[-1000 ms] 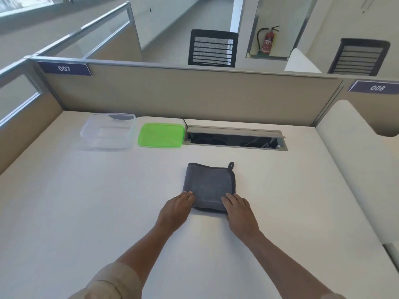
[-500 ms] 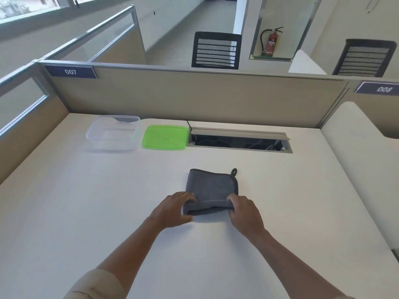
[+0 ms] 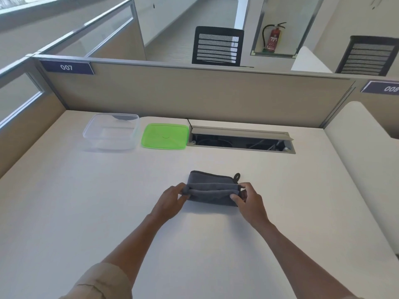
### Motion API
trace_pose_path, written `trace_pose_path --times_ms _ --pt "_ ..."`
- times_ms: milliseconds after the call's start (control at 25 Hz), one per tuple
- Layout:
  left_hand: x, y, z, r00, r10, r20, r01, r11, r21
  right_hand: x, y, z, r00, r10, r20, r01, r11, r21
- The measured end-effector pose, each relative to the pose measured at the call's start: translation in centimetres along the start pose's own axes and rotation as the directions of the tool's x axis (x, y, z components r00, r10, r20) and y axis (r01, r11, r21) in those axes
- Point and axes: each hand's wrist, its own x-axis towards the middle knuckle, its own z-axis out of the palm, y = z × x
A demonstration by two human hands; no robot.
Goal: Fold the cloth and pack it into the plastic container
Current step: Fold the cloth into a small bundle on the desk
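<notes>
A grey cloth [image 3: 212,189] with a dark hem and a small hanging loop lies folded on the white desk, in the middle. Its near edge is lifted and turned toward the far edge. My left hand [image 3: 171,201] pinches the cloth's left near corner. My right hand [image 3: 248,200] pinches the right near corner. The clear plastic container [image 3: 111,131] stands open and empty at the far left of the desk. Its green lid [image 3: 165,136] lies flat just to the right of it.
An open cable tray [image 3: 240,141] is sunk into the desk behind the cloth. Beige partition walls [image 3: 194,96] close the desk at the back and left. A white rounded panel [image 3: 364,160] borders the right side.
Both hands went from resting flat on the cloth's near edge to gripping its near corners, and they have lifted that edge up and away from me over the cloth.
</notes>
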Motion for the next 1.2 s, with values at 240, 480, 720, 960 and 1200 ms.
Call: trace_pose_path --times_ms 240,480,720,960,1200 --pt "3.5 2.9 0.5 0.949 -0.297 -0.105 0.286 0.952 -0.113 1.9 -0.8 0.6 0.982 0.113 -0.149 -0.106 0.993 0.057" --pt "6.3 3.3 0.8 0.92 -0.353 -0.167 0.344 0.935 -0.081 4.6 -1.2 1.0 0.961 0.194 -0.197 -0.182 0.98 0.076" --pt "7.8 2.8 1.5 0.913 -0.356 -0.199 0.371 0.928 0.041 6.4 -1.4 2.0 0.961 0.151 -0.233 -0.184 0.974 -0.129" --pt "7.9 3.5 2.8 0.914 -0.232 -0.333 0.32 0.917 0.237 6.7 -1.0 2.3 0.972 0.074 -0.221 -0.176 0.856 -0.486" --pt "6.7 3.9 5.3 0.924 0.379 0.048 -0.342 0.767 0.542 6.9 -0.9 2.6 0.984 0.022 -0.175 -0.119 0.818 -0.564"
